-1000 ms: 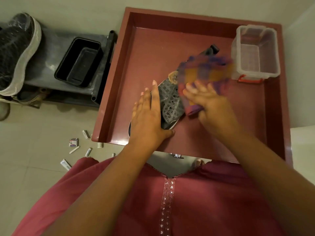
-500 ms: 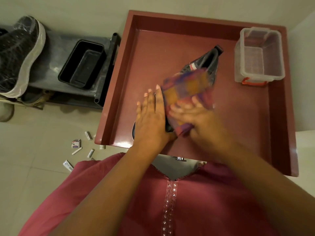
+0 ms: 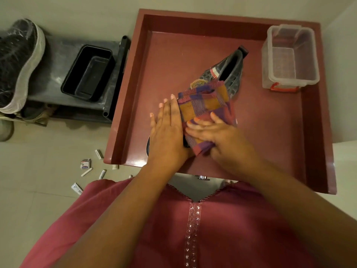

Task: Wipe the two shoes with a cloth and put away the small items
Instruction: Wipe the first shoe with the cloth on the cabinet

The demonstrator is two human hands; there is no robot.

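Your left hand (image 3: 167,130) lies flat with straight fingers on the near end of a dark patterned shoe (image 3: 228,74), pressing it down; its grip is released, not curled round anything. Your right hand (image 3: 218,136) presses a checked purple and orange cloth (image 3: 202,105) onto the middle of the shoe, its fingers mostly straight; whether the thumb curls under the cloth cannot be told. The shoe lies diagonally in a red tray (image 3: 125,105), heel toward the far right. In the tray's far right corner stands a clear plastic box (image 3: 289,57) with red handles, nothing visible inside it. Left of the tray, on a grey shelf (image 3: 56,60), sits a black tub (image 3: 88,73), also holding nothing you could see, and beside it a second shoe (image 3: 17,62), black with a white sole and wrapped in clear film. On the floor (image 3: 38,171) near the tray's near left corner, several small items (image 3: 86,163) lie scattered: a little box and short white sticks.
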